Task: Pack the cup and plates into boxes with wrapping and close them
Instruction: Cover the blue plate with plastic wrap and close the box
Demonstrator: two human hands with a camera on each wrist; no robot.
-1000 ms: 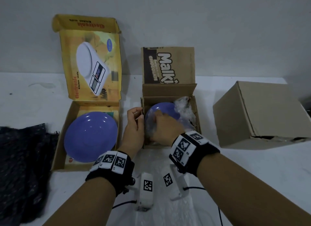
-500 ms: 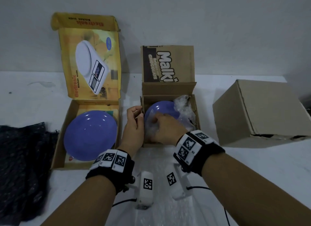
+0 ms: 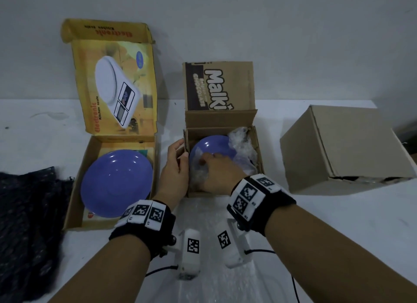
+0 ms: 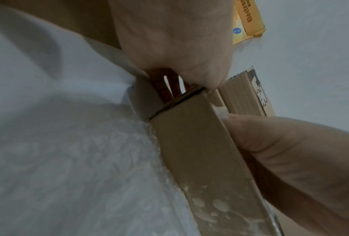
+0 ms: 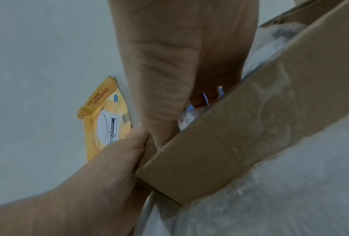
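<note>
- Centre of the head view: the left hand (image 3: 174, 167) is gripping the left wall of the small brown box (image 3: 259, 165); the right hand (image 3: 217, 171) is pressing bubble wrap (image 3: 242, 144) around the blue plate (image 3: 209, 144) inside, grip not discernible.
- Left of frame: a second blue plate (image 3: 117, 183) is lying unwrapped in the yellow box (image 3: 74, 189).
- Left wrist view, centre: fingers (image 4: 270, 151) are clamping the box wall.
- Right wrist view, upper centre: curled fingers are reaching into the box; plate judged rigid, breakable, slick — best held by its rim.
</note>
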